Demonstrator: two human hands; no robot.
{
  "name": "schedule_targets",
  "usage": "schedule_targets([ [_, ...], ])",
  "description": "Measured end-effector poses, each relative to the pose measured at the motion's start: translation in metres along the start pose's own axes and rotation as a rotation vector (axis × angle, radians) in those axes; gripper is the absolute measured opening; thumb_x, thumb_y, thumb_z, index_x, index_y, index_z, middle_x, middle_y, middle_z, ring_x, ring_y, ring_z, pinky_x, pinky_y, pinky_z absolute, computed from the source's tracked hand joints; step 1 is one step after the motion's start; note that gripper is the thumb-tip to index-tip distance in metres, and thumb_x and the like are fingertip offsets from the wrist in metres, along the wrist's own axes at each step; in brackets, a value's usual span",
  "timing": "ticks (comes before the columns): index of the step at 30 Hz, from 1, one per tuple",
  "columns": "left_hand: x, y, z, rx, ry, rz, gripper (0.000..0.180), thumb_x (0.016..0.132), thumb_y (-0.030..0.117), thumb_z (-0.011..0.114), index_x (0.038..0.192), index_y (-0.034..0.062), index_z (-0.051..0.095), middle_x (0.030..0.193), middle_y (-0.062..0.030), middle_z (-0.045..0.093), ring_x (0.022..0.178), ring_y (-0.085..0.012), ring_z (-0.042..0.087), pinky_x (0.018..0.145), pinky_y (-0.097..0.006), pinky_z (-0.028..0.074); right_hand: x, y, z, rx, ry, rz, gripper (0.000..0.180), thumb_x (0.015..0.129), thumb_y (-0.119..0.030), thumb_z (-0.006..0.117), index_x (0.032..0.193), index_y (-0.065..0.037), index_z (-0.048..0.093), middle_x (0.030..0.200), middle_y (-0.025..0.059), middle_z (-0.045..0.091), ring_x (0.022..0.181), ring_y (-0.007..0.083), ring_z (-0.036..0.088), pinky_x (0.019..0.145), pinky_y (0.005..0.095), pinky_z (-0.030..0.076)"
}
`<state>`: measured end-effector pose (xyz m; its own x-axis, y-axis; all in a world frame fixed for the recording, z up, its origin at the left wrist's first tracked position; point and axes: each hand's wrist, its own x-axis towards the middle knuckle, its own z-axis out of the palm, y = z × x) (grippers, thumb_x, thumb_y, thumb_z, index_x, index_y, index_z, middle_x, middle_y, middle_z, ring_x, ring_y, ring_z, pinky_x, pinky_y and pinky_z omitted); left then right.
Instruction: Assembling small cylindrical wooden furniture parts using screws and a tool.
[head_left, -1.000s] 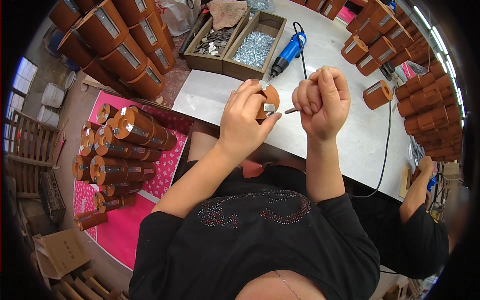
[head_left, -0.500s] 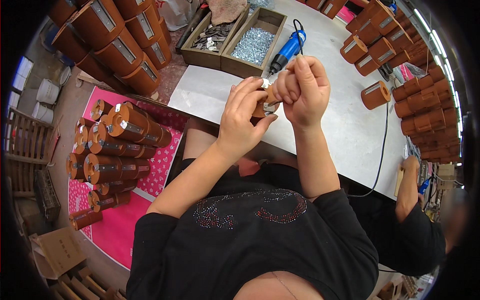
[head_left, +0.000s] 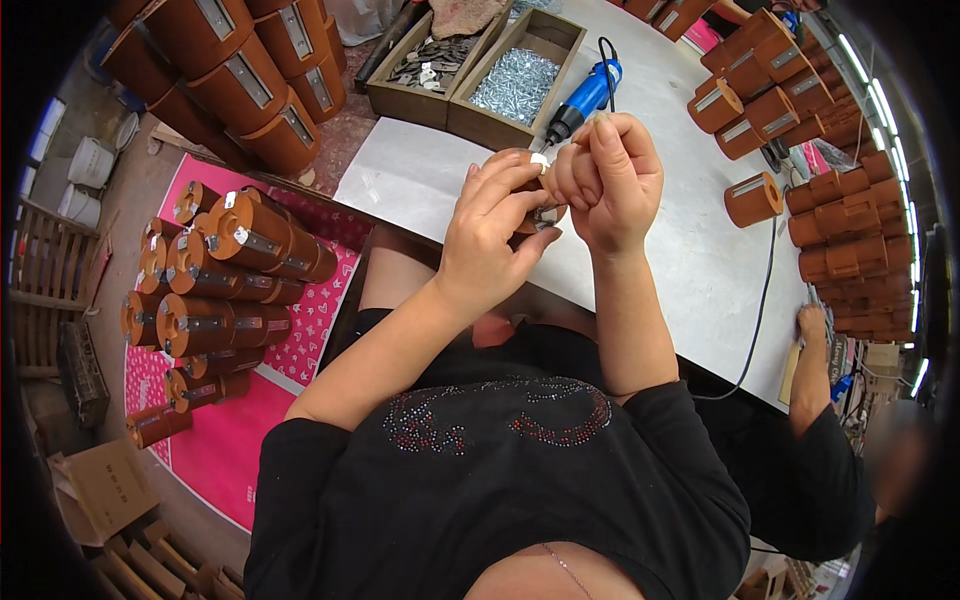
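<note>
My left hand (head_left: 492, 218) is wrapped around a brown cylinder (head_left: 524, 234), most of which its fingers hide. A small white piece (head_left: 541, 163) shows at the cylinder's far end, beside my left fingertips. Close against the cylinder's right side is my right hand (head_left: 612, 180), its fingers curled in a fist-like pinch. What those fingers hold is hidden. Just beyond my hands, a blue electric screwdriver (head_left: 583, 103) with a black nose lies on the white tabletop (head_left: 680, 260).
Wooden boxes hold screws (head_left: 515, 84) and dark metal pieces (head_left: 436, 65). Brown cylinders with metal strips are stacked at far left, on the pink cloth (head_left: 225, 450) and at right. One cylinder (head_left: 752, 199) stands apart. A black cable (head_left: 765, 310) crosses the table; a co-worker's arm (head_left: 812, 365) is at right.
My right fist has closed in on the cylinder, and the thin metal rod seen between them is now mostly hidden. The whole view has shifted slightly.
</note>
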<state>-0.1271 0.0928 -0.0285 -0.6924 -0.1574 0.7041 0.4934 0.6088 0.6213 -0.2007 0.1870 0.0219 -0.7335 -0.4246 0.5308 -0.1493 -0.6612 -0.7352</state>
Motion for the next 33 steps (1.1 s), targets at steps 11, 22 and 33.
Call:
schedule_targets([
  [11, 0.001, 0.002, -0.002, 0.003, -0.024, -0.002, 0.033, 0.056, 0.005, 0.070, 0.085, 0.0010, 0.055, 0.103, -0.0117, 0.052, 0.107, -0.0310, 0.045, 0.088, -0.050, 0.032, 0.007, -0.010, -0.002, -0.015, -0.287, 0.214, 0.015, 0.089, -0.011, 0.042, 0.083, 0.002, 0.048, 0.051, 0.0003, 0.040, 0.040, 0.0050, 0.033, 0.038, 0.0200, 0.029],
  [22, 0.001, -0.005, -0.001, -0.048, -0.013, 0.016, 0.036, 0.057, 0.007, 0.070, 0.089, 0.0003, 0.054, 0.104, -0.0137, 0.051, 0.104, -0.0322, 0.045, 0.086, -0.047, 0.034, 0.006, -0.002, 0.031, -0.568, -0.061, 0.179, 0.018, 0.086, -0.013, 0.047, 0.096, 0.002, 0.047, 0.051, -0.0015, 0.040, 0.043, 0.0056, 0.035, 0.041, 0.0176, 0.029],
  [33, 0.003, -0.001, -0.006, -0.008, -0.072, -0.029, 0.031, 0.057, 0.007, 0.068, 0.086, 0.0019, 0.058, 0.098, -0.0103, 0.054, 0.105, -0.0275, 0.045, 0.087, -0.047, 0.034, 0.015, 0.003, 0.007, -0.026, -0.131, 0.237, 0.020, 0.089, -0.014, 0.044, 0.076, 0.001, 0.048, 0.047, -0.0014, 0.039, 0.037, 0.0036, 0.032, 0.036, 0.0184, 0.026],
])
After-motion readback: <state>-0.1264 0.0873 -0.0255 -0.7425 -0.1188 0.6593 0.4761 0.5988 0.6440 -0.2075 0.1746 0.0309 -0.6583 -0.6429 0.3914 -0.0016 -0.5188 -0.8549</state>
